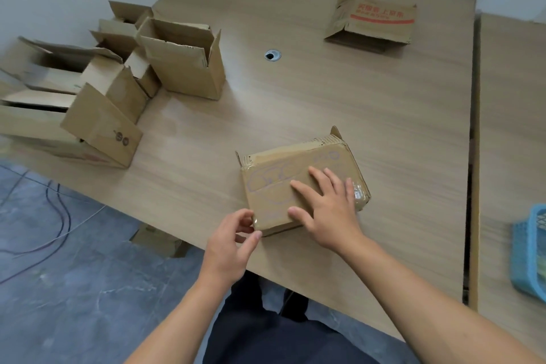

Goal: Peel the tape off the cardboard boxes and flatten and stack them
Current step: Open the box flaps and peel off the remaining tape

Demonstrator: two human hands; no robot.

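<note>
A small taped cardboard box (283, 174) lies closed on the wooden table (325, 91) near its front edge, wrapped in clear tape with blue pen scribbles on top. My right hand (328, 204) rests flat on the box's top, fingers spread and straight. My left hand (230, 242) is at the box's near left corner, its curled thumb and fingertips picking at the tape edge (256, 223) there. A flattened box with red print (373, 19) lies at the table's far right.
Several open, untaped cardboard boxes (180, 59) crowd the table's left side. A round cable hole (272, 55) sits mid-table. A blue plastic basket (530, 248) stands on the adjoining table at the right. Another box (159, 241) and cables (59, 216) lie on the floor.
</note>
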